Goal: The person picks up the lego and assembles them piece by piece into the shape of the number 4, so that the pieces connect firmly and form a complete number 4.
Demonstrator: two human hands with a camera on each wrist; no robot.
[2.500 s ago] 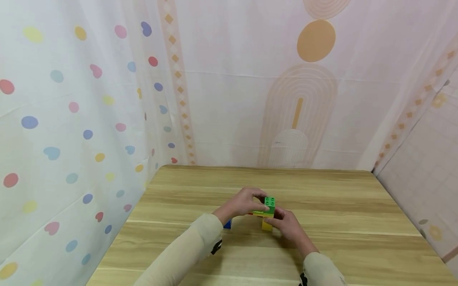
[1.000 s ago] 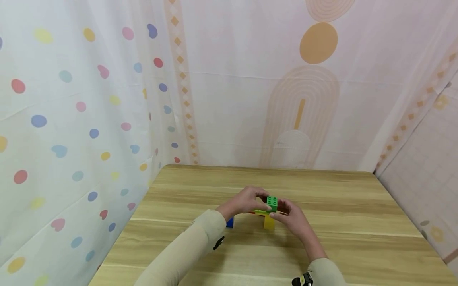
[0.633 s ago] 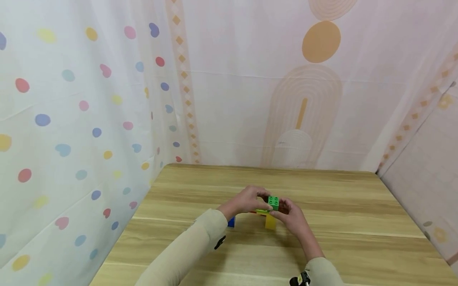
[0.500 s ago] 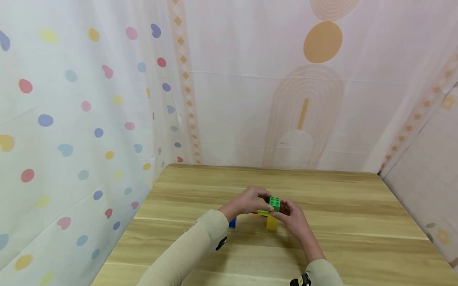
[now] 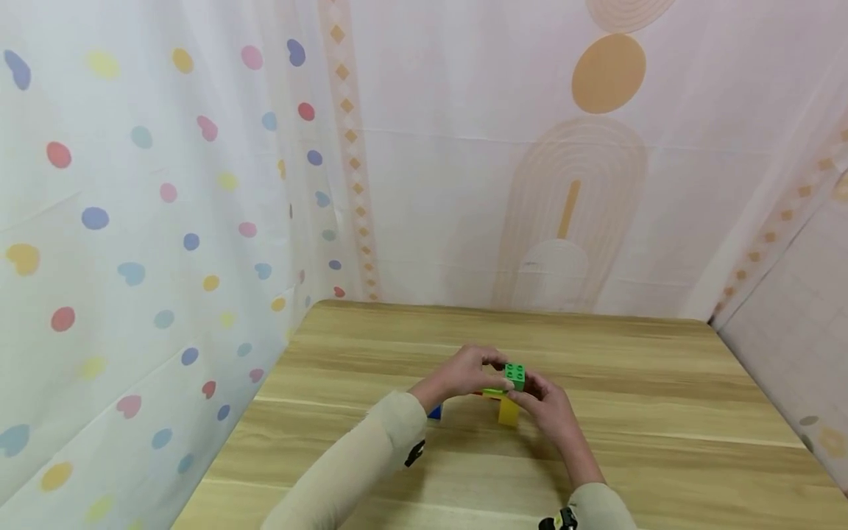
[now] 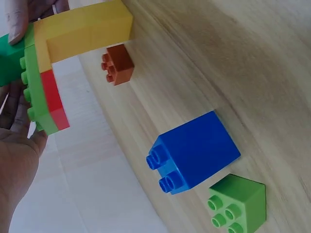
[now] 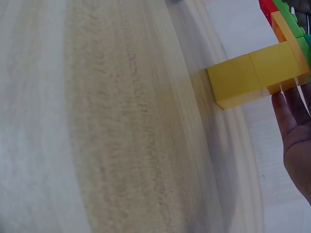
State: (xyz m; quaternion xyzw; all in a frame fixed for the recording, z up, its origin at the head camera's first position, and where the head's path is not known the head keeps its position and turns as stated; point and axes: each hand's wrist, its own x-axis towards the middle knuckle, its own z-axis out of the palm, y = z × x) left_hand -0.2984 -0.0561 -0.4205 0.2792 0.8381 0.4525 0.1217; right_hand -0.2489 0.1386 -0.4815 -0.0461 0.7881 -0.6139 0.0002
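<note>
A small arch of toy building bricks stands on the table. Its yellow leg (image 6: 92, 31) is two bricks tall, topped by a lime-green brick (image 6: 36, 92) and a red brick (image 6: 54, 99) side by side in the left wrist view. On top, over the yellow leg, sits a dark green brick (image 5: 515, 377) with its studs up. My left hand (image 5: 467, 372) pinches this green brick from the left, thumb in front and fingers behind. My right hand (image 5: 546, 408) grips it from the right, thumb at its lower front edge; in the right wrist view its fingers (image 7: 291, 107) lie close by the yellow leg.
In the left wrist view a brown brick (image 6: 119, 64), a large blue brick (image 6: 199, 150) and a separate lime-green brick (image 6: 243, 199) stand apart on the wooden table (image 5: 629, 456). Patterned curtains (image 5: 424, 184) hang behind and beside the table.
My right thumb has risen from the yellow leg to the green brick, its fingers now higher around it. My left hand keeps its hold. The head view has turned slightly left.
</note>
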